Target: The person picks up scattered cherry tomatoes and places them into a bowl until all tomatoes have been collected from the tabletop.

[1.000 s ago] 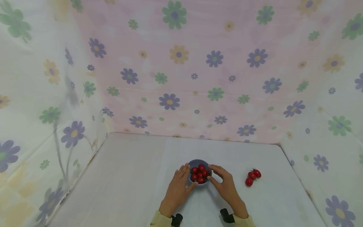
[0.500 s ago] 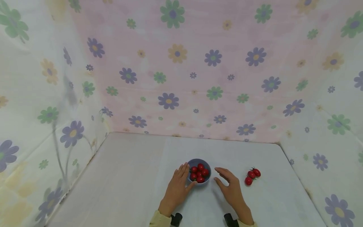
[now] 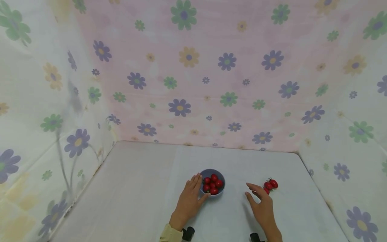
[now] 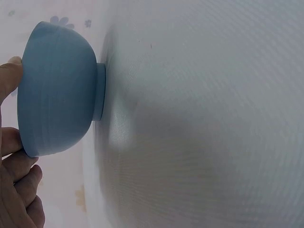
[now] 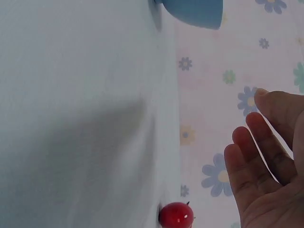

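A blue bowl (image 3: 207, 172) holds several red cherry tomatoes (image 3: 212, 185) on the table. My left hand (image 3: 188, 200) steadies the bowl at its left side. In the left wrist view, thumb and fingers hold opposite parts of the bowl's rim (image 4: 57, 90). My right hand (image 3: 263, 206) is over the table right of the bowl, thumb and fingers apart with nothing between them. Just beyond it lies a small group of cherry tomatoes (image 3: 273, 183), one partly hidden by the hand. The right wrist view shows a single tomato (image 5: 176, 215) below the right hand.
A white cloth covers the table (image 3: 139, 188). Flower-patterned fabric walls (image 3: 196, 84) rise at the back and both sides. Dark wrist mounts (image 3: 188, 233) sit at the cuffs.
My right hand has left the bowl's right rim and moved right, up to the loose tomatoes. The left hand and the bowl stay in place.
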Available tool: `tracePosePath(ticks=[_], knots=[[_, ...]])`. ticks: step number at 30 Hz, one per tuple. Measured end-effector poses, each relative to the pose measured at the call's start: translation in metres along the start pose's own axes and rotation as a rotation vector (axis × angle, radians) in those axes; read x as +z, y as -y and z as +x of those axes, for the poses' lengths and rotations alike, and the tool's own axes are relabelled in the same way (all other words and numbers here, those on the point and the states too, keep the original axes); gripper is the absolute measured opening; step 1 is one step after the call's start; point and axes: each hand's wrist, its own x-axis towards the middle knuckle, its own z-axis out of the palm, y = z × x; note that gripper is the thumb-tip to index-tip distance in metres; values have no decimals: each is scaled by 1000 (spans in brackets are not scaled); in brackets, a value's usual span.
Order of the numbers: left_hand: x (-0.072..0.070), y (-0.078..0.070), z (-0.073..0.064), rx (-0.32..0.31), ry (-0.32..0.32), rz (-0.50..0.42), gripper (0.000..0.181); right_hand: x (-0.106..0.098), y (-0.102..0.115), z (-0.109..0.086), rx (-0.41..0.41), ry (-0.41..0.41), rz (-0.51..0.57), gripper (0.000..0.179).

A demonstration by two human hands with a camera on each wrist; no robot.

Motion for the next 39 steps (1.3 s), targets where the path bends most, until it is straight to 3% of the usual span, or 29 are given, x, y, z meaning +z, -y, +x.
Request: tracePosePath(ticks=[19, 30, 39], knots=[[-5, 0, -1, -5, -8, -15, 77, -37, -27, 2, 37, -61, -169, 45], [-1, 1, 0, -16, 18, -13, 78, -52, -35, 10, 202, 30, -215, 42], [1, 1, 0, -5, 3, -22, 77, -53, -38, 19, 264, 201, -230, 47]])
